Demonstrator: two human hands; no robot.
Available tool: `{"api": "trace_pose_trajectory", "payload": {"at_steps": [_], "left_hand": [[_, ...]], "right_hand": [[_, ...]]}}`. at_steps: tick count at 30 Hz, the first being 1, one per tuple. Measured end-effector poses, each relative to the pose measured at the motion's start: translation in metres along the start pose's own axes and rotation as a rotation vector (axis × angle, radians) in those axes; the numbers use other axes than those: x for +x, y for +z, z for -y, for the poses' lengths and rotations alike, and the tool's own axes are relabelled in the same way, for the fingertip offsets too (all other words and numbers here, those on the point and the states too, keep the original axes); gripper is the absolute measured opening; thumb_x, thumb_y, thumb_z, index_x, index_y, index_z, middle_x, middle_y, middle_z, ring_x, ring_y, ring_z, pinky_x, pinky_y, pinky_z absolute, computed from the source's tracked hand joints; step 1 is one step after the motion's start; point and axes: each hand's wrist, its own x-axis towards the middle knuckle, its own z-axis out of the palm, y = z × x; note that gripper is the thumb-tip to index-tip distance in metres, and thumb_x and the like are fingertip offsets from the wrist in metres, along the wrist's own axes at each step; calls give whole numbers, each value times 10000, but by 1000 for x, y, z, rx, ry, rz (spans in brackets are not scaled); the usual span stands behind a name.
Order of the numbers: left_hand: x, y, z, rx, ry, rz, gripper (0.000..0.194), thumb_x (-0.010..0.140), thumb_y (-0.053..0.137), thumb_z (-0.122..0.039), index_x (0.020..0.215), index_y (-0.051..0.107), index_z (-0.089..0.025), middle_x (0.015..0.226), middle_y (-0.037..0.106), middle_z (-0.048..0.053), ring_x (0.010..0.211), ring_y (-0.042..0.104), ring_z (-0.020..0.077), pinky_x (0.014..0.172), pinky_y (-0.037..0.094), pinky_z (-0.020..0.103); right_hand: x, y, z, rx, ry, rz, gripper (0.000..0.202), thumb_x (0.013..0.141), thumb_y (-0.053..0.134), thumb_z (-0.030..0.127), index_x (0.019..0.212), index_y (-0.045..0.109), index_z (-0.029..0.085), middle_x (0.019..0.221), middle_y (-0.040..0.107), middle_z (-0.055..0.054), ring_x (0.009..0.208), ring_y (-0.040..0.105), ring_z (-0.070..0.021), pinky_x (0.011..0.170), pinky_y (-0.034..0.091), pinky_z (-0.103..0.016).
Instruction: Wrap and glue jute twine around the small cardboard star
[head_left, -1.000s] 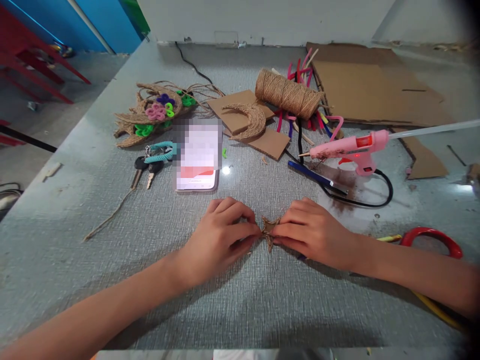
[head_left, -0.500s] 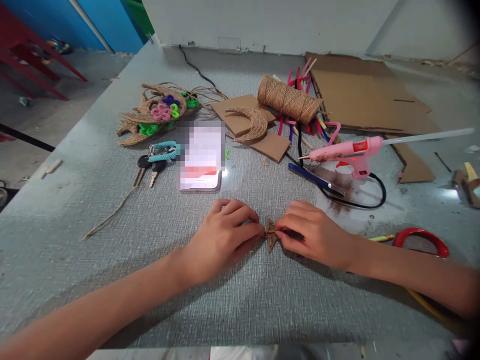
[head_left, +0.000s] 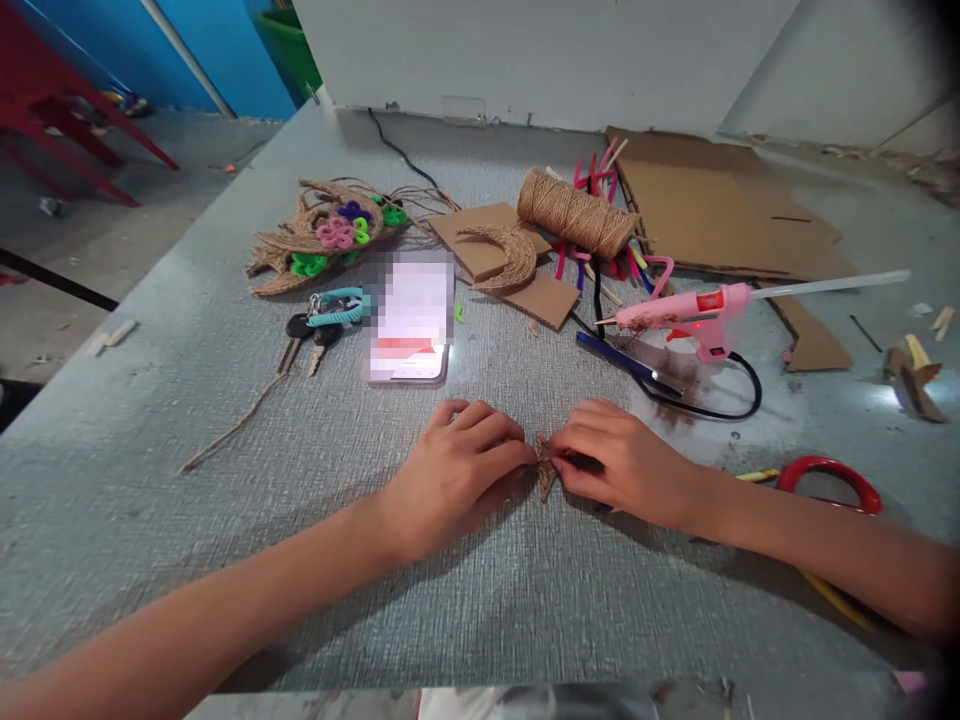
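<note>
**Left hand (head_left: 465, 470) and right hand (head_left: 622, 460) pinch a small twine star (head_left: 546, 484) on the desk (head_left: 480, 610)**

At the far left, a red chair (head_left: 64, 120) stands on the floor beyond the desk. On the desk's left side, a loose string (head_left: 232, 426) trails toward a pair of keys (head_left: 318, 346), which hang from a light-blue strap (head_left: 337, 308). Behind the keys lies a heap of twine shapes (head_left: 277, 262), decorated with fuzzy flowers (head_left: 335, 233) in pink, purple and green. Just right of the strap, a phone (head_left: 421, 310) lies flat, its screen lit and mostly blurred.

The left hand rests in front of the phone, fingers bunched, its thumb and fingertips closed on the star's left side. The star sits between the two hands near the middle of the desk, partly hidden by fingers. Behind it, a twine crescent (head_left: 517, 258) lies on cardboard pieces (head_left: 556, 303), with a roll of twine (head_left: 577, 212) beside it among colourful fuzzy sticks (head_left: 600, 170).

The right hand holds the star's right side in a narrow pinch. Beyond that hand lie a blue pen (head_left: 626, 362) and a pink glue gun (head_left: 694, 310), its nozzle pointing left. A large cardboard sheet (head_left: 727, 200) lies farther back. At the right, a red loop handle (head_left: 874, 492) shows beside the forearm.
</note>
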Motion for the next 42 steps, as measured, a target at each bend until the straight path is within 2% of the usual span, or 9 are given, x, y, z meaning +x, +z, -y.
{"api": "trace_pose_trajectory", "payload": {"at_steps": [15,18,22,25,29,31,34,39,42], "left_hand": [[3,-1,0,-35,-36,38,120,887,517,-225,931,628,-224,900,618,18,834,505,184,741,324,328],[5,-2,2,-72,-69,81,118,878,525,-229,938,626,-227,912,613,15,853,497,188,742,320,329],[8,-3,4,-99,-113,134,122,846,551,-205,936,622,-246,914,599,3,871,486,193,750,312,335],[8,-3,2,-98,-144,138,103,834,553,-205,929,592,-211,931,591,16,864,484,197,740,313,337],[5,-3,0,-94,-141,92,51,826,562,-199,874,560,-183,891,594,18,831,485,188,721,318,329],[2,-2,0,-67,-94,51,37,852,546,-211,861,582,-207,881,601,6,826,484,182,722,313,327],[-1,-1,0,35,-17,-42,92,875,533,-214,858,619,-240,888,615,-3,819,486,174,728,306,331],[-3,-1,-1,181,61,-100,89,862,556,-196,850,635,-236,877,624,-5,813,491,174,742,313,339],[-2,-3,-3,212,81,-96,81,859,562,-199,852,636,-234,870,623,-7,805,494,176,744,320,340]], "right_hand": [[9,-3,0,63,64,-8,83,834,540,184,757,546,154,724,569,-7,733,460,-124,695,361,-255],[18,-6,0,78,150,56,71,777,570,159,711,544,157,702,564,3,699,464,-113,650,352,-240],[31,-16,0,132,294,221,66,708,604,182,677,546,175,638,547,37,596,454,-85,549,311,-222],[39,-22,0,146,314,311,68,682,611,188,710,549,187,633,554,47,585,458,-85,529,294,-227],[43,-25,0,96,250,314,64,693,603,164,727,551,184,719,566,25,682,482,-109,608,333,-242],[41,-26,0,68,190,293,26,735,593,159,730,585,183,789,569,3,781,495,-131,700,357,-260],[34,-28,-2,40,117,270,93,827,556,203,799,645,202,879,583,-15,894,491,-155,813,353,-297],[22,-29,1,-19,70,132,164,880,522,281,907,657,193,938,597,-34,886,496,-151,828,353,-312],[16,-24,6,-86,-58,61,134,857,565,295,866,668,209,949,597,-31,880,484,-156,810,335,-318]]}}
